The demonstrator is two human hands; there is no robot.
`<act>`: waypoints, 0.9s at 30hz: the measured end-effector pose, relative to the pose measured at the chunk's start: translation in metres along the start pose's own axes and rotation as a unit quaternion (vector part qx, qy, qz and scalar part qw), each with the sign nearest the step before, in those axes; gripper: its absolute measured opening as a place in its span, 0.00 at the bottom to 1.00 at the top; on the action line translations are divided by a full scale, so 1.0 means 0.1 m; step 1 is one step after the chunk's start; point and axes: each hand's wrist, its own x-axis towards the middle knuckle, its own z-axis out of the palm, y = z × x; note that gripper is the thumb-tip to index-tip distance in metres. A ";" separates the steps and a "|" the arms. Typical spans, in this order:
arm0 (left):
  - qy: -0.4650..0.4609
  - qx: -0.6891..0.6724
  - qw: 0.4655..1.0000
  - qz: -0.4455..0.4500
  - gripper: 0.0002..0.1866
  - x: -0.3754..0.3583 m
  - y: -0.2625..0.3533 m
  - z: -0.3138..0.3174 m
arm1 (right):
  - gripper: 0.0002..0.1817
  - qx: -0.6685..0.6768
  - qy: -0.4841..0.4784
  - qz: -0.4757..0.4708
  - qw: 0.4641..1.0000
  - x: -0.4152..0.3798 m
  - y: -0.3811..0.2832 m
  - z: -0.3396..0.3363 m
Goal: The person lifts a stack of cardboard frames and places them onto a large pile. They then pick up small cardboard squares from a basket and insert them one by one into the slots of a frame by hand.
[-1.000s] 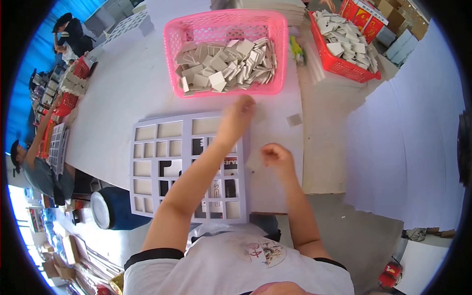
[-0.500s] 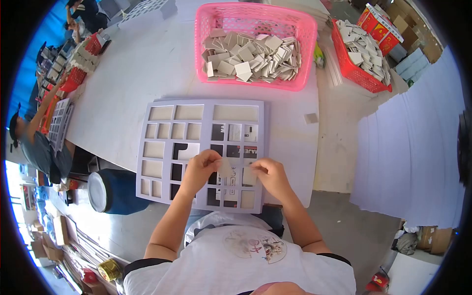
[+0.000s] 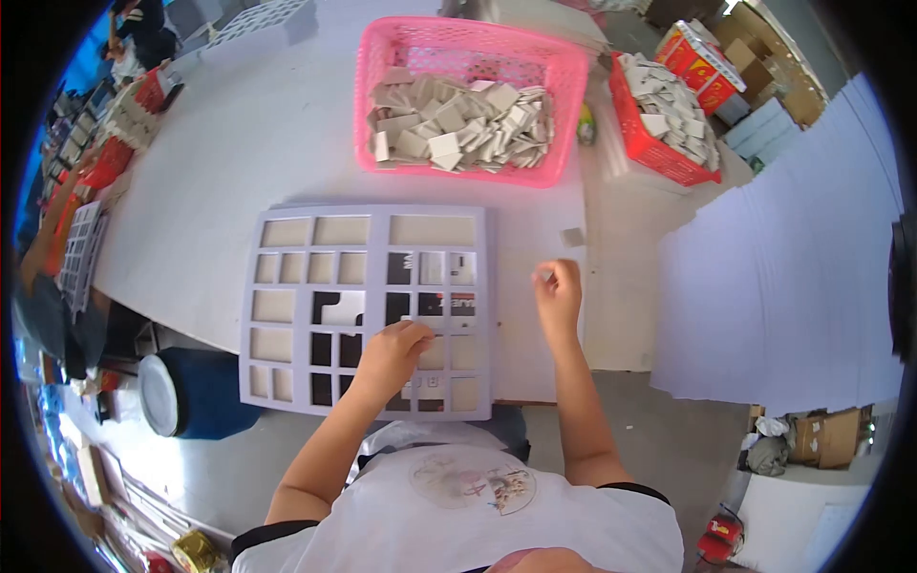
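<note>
Left hand (image 3: 390,355) over the pale lilac rectangular grid frame (image 3: 377,250), fingertips drawn narrow at a near-right window; can't tell if gripping. Right hand (image 3: 560,294) off the frame's right side, fingers curled, contents unclear. Step looks like seating a flat grey square piece (image 3: 432,355). Dark windows remain; next move calls for a pinched piece, squared to its opening. Supply: pink perforated plastic basket (image 3: 567,107), far side.

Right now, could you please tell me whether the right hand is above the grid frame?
No, the right hand is beside the grid frame, past its right edge, over the table.
</note>
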 end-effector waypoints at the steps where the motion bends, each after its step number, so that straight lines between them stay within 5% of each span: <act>1: 0.011 -0.006 1.000 0.015 0.04 -0.01 0.02 0.00 | 0.15 -0.077 0.045 -0.029 0.996 0.14 0.29 0.01; 5: 0.028 0.036 0.998 0.039 0.09 -0.06 -0.02 0.06 | 0.21 -0.227 0.113 -0.085 0.964 0.63 0.82 -0.03; 11: 0.037 -0.008 0.999 -0.030 0.20 -0.09 0.02 0.02 | 0.17 -0.263 -0.029 0.094 0.960 0.87 0.93 -0.10; 14: 0.051 -0.051 0.996 -0.055 0.19 -0.14 0.11 -0.05 | 0.11 -0.349 -0.010 0.034 0.936 0.86 0.87 -0.14; 17: 0.088 -0.053 0.994 -0.049 0.17 -0.13 0.11 -0.13 | 0.07 -0.248 0.067 -0.102 0.961 0.70 0.36 -0.25; 19: 0.111 -0.051 0.991 -0.054 0.15 -0.13 0.08 -0.17 | 0.07 0.098 -0.047 0.078 0.991 0.37 0.04 -0.09; 21: 0.137 -0.061 0.988 -0.043 0.14 -0.13 0.02 -0.19 | 0.08 0.231 -0.234 0.109 0.938 -0.01 -0.34 0.04; 25: 0.164 -0.063 0.983 -0.045 0.13 -0.15 0.01 -0.26 | 0.06 0.143 -0.444 0.043 0.884 -0.54 -0.98 0.17; 27: 0.173 -0.061 0.982 -0.050 0.13 -0.18 -0.01 -0.29 | 0.07 0.115 -0.447 0.006 0.887 -0.67 -1.09 0.22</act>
